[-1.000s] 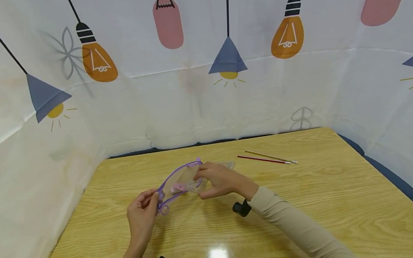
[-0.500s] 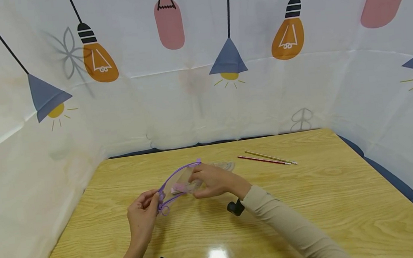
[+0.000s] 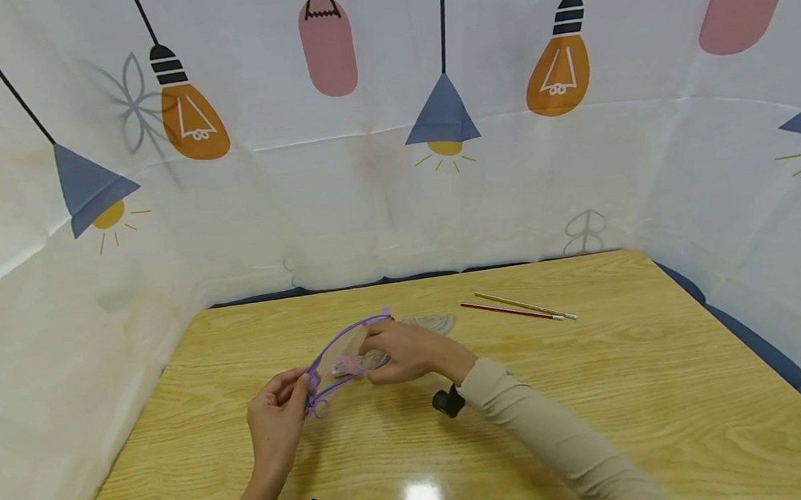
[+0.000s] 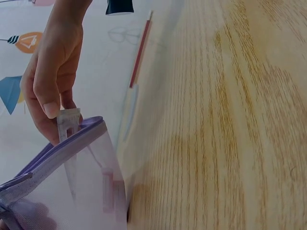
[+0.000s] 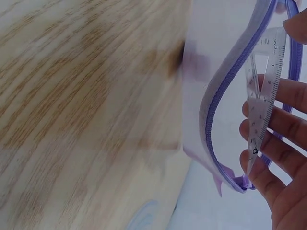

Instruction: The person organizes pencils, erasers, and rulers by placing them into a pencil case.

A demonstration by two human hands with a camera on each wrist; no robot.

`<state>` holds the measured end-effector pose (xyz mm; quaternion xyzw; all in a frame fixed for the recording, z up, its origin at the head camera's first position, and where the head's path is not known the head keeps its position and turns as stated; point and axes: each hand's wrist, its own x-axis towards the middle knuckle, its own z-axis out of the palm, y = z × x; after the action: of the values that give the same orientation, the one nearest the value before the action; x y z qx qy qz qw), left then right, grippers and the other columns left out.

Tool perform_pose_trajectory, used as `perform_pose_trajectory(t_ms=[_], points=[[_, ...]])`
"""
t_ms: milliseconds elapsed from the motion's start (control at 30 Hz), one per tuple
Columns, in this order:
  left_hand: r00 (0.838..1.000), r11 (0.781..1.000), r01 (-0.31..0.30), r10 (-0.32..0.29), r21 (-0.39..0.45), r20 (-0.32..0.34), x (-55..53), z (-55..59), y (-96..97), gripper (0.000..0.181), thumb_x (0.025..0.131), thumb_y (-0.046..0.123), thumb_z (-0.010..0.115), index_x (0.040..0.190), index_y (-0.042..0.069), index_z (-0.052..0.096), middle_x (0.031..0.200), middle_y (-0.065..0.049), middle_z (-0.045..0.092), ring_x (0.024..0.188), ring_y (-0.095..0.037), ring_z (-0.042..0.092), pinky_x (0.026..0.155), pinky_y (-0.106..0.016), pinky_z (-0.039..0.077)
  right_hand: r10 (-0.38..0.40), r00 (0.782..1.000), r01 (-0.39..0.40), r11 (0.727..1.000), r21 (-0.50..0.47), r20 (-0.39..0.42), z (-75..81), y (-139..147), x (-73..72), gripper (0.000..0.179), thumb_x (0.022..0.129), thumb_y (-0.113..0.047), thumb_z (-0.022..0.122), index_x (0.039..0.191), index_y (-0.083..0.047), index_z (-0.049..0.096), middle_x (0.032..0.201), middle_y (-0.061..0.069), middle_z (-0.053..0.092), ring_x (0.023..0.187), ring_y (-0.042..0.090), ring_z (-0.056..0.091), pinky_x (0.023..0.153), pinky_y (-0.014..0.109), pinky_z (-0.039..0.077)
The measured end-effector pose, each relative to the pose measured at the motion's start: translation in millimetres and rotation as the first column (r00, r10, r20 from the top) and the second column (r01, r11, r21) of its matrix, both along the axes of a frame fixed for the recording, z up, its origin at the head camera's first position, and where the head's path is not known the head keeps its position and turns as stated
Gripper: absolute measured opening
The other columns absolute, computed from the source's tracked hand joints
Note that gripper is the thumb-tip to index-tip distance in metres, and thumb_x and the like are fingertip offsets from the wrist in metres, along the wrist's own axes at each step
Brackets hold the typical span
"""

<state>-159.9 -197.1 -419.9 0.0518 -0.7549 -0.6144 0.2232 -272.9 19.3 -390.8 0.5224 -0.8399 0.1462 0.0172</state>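
A see-through mesh pencil pouch (image 4: 88, 175) with a purple zip stands with its mouth unzipped. My left hand (image 3: 274, 423) pinches the pouch at the near end of its zip. In my right hand (image 3: 413, 351), between thumb and fingers, is a clear plastic set square (image 5: 273, 81) with printed numbers. The right fingers are at the pouch's mouth, and in the left wrist view the set square's lower part shows behind the mesh, inside. Small pink items (image 4: 108, 191) show through the pouch's wall near its bottom; their kind is unclear.
A clear protractor (image 3: 435, 323) lies on the wooden table (image 3: 604, 407) just beyond my right hand. To its right lie a red pencil (image 3: 508, 310) and a gold pencil (image 3: 521, 303). A patterned cloth (image 3: 367, 205) hangs behind the table and along its sides.
My right hand has moved left with the set square, further into the pouch's mouth. More of the protractor shows behind it. The left hand has stayed in place.
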Motion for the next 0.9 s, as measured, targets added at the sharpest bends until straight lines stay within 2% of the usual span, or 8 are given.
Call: perform_pose_trajectory(t_ms=[267,433,667,900], points=[[1.000,1.000,0.001,-0.001,0.015,0.001,0.1,-1.3,-1.0,0.019,0.094,0.013,0.066,0.104,-0.002,0.071,0.090,-0.017,0.071,0.069,-0.011,0.067,0.048,-0.019,0.047,0.036,0.999,-0.037,0.999,0.020,0.026,-3.3,-5,-4.1,0.034,0.093,-0.029,0.060,0.117,-0.008,0.069,0.111,0.003,0.060,0.099,0.014,0.054,0.086,0.025,0.045],[1.000,1.000,-0.005,0.005,0.008,0.001,0.3,-1.2,-1.2,0.017,0.094,0.012,0.066,0.102,-0.001,0.072,0.088,-0.017,0.071,0.070,-0.013,0.067,0.048,-0.020,0.048,0.052,0.997,-0.054,0.998,0.030,0.052,-2.7,-10,-5.5,0.033,0.094,-0.029,0.057,0.118,-0.009,0.069,0.115,0.004,0.060,0.103,0.015,0.055,0.089,0.026,0.044],[1.000,1.000,-0.007,0.007,0.011,0.004,0.0,-0.6,-1.5,0.017,0.094,0.013,0.066,0.101,-0.002,0.072,0.087,-0.017,0.071,0.069,-0.012,0.067,0.049,-0.020,0.048,0.038,0.995,-0.043,0.998,0.055,0.095,-7.0,-20,-9.2,0.036,0.094,-0.030,0.056,0.121,-0.009,0.067,0.120,0.004,0.059,0.108,0.015,0.054,0.092,0.026,0.043],[1.000,1.000,0.005,-0.005,0.024,-0.005,-0.2,-1.2,-1.9,0.018,0.094,0.014,0.067,0.103,-0.002,0.072,0.089,-0.017,0.071,0.068,-0.009,0.065,0.048,-0.020,0.047,0.029,0.993,-0.038,0.996,0.080,0.111,-8.8,-25,-12.2,0.037,0.095,-0.032,0.056,0.122,-0.009,0.067,0.120,0.003,0.061,0.106,0.013,0.056,0.088,0.024,0.044]])
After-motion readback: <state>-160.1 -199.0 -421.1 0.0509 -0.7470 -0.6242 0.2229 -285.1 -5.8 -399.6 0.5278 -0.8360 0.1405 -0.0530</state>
